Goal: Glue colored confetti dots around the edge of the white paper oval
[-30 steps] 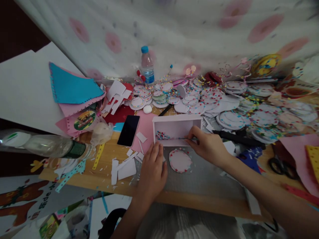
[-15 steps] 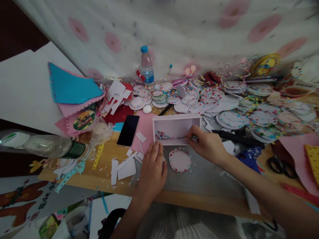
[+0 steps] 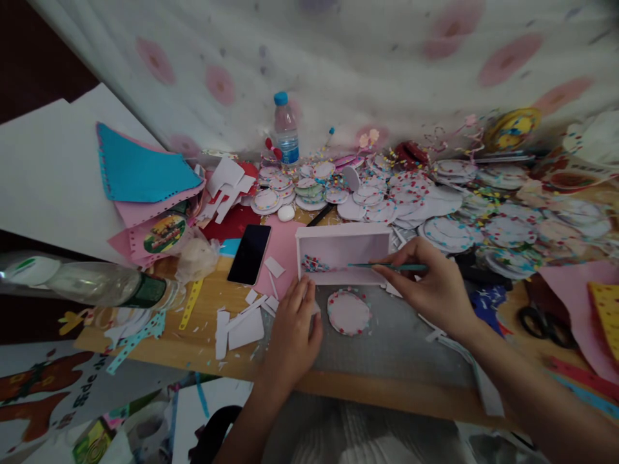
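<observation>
A shallow white box (image 3: 343, 233) lies on the table with a small heap of coloured bits (image 3: 314, 263) at its left inside. My left hand (image 3: 294, 322) rests at the box's near left corner, fingers stretched out and fingertips touching its edge, thumb apart. Pinched in the fingers of my right hand (image 3: 430, 287) is a thin teal tool (image 3: 411, 267) with a slender tip. It lies nearly level over the box's right half, its tip pointing left toward the heap. Just in front of the box sits a round pink-white disc (image 3: 349, 312) rimmed with red and teal bits.
A phone (image 3: 249, 254) and white paper scraps (image 3: 245, 328) lie left of the box. Stacks of decorated discs (image 3: 387, 193) and a water bottle (image 3: 287, 132) fill the back. Black-handled scissors (image 3: 546, 325) lie right. A large bottle (image 3: 97, 283) is at the left edge.
My right hand has drawn back to the right with the teal tool, from inside the box to over its right side. More of the tool shows now. My left hand has barely moved.
</observation>
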The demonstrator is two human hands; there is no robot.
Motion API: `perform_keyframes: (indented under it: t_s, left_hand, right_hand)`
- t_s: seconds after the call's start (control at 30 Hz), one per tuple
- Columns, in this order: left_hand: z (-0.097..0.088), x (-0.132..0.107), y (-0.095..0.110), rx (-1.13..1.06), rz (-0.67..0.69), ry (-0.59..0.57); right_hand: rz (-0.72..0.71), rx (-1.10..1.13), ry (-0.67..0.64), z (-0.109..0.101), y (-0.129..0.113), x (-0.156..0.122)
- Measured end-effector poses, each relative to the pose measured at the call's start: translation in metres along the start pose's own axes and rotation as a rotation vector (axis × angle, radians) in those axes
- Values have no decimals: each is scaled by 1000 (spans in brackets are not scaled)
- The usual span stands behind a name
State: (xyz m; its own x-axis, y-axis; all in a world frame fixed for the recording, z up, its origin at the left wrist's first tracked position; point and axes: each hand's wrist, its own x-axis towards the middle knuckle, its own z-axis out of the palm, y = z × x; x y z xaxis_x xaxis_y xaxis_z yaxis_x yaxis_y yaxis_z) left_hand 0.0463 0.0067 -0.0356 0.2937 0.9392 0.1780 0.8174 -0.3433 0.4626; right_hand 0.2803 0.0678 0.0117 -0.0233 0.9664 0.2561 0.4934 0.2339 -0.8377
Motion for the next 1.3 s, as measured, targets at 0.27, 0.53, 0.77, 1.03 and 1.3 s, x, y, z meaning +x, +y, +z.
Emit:
perform_keyframes:
  t_s: [0.27,0.53,0.77,1.03,1.3]
  left_hand:
    - [-4,24,-7,-62,80,83]
    - [-23,-2,38,-601,-67,122]
    - [-19,-13,58,-902,-325,177]
    - [-28,-13,66,-1121,-490,147]
    - [-28,-14,70,-1146,-452,130]
  right_hand:
    - [163,247,228,-6,-29,-40]
    - [324,394,166,6,-43,-79]
    - [415,444,121,10,-59,-87]
    - [418,522,154,10,-53,-94]
    - [482,530,194,8,-64,-95]
